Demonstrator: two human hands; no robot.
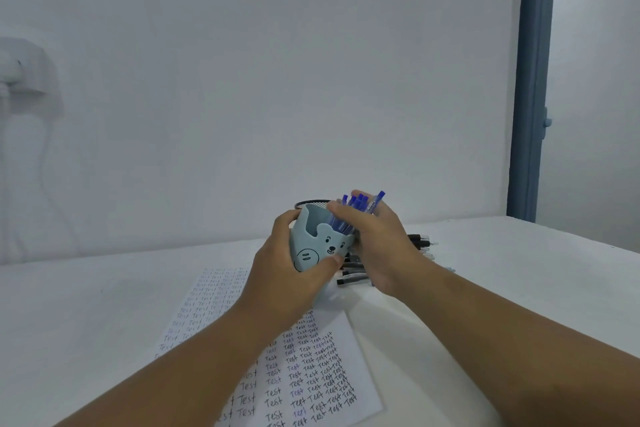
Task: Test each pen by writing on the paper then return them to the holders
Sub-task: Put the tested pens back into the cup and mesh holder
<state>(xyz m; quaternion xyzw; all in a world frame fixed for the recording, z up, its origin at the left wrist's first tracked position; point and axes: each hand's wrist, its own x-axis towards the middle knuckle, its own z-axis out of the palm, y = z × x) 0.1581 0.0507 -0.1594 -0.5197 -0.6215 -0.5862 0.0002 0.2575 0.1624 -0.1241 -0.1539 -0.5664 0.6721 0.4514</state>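
We see the pale blue bear-faced plastic pen holder point(320, 246) at the table's point(104, 305) centre, with the bundle of blue-capped pens point(353, 208) standing in it. Our left hand point(287, 274) wraps it from 8 o'clock, our right hand point(374, 246) from 3 o'clock. Behind it, at 12 o'clock, stands the black wire-mesh cup point(311, 204). At 4 o'clock the loose black pens point(353, 276) lie on the table. At 6 o'clock lies the white handwritten sheet of paper point(304, 374).
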